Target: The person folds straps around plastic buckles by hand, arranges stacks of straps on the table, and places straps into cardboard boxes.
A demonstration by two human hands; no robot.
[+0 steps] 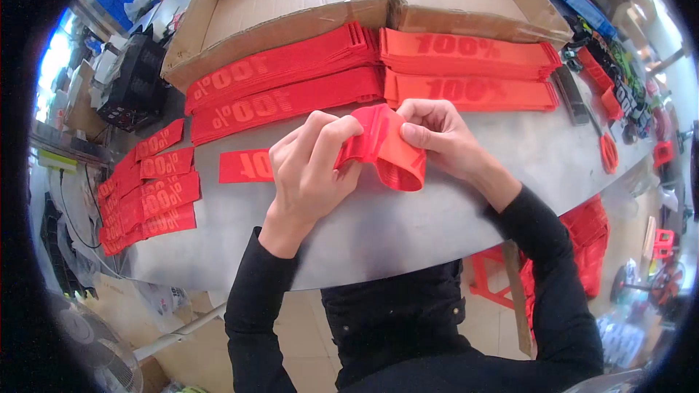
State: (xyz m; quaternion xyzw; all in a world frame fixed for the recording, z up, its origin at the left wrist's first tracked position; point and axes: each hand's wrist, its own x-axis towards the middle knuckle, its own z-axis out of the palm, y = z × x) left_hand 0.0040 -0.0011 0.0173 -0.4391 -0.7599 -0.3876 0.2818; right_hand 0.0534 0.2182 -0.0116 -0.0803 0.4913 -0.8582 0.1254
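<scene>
A red-orange printed fabric strap (400,171) is bent into a loop above the metal table, its open end facing me. My left hand (312,164) is closed on the loop's left side, fingers curled over it. At the upper right edge, my right hand (443,137) pinches the fabric between thumb and fingers. A flat red strip (245,166) with part of a number printed on it sticks out to the left from behind my left hand; whether it joins the loop is hidden. Just beyond my hands lie stacked red straps (287,105) and stacked orange straps (470,92) marked "100%".
Two cardboard boxes (291,34) (480,20) stand behind the stacks. Overlapping short red pieces (164,196) cover the table's left end. Orange-handled scissors (609,151) and a dark bar (570,94) lie at the right. The metal table's (349,247) curved front edge is close to my body.
</scene>
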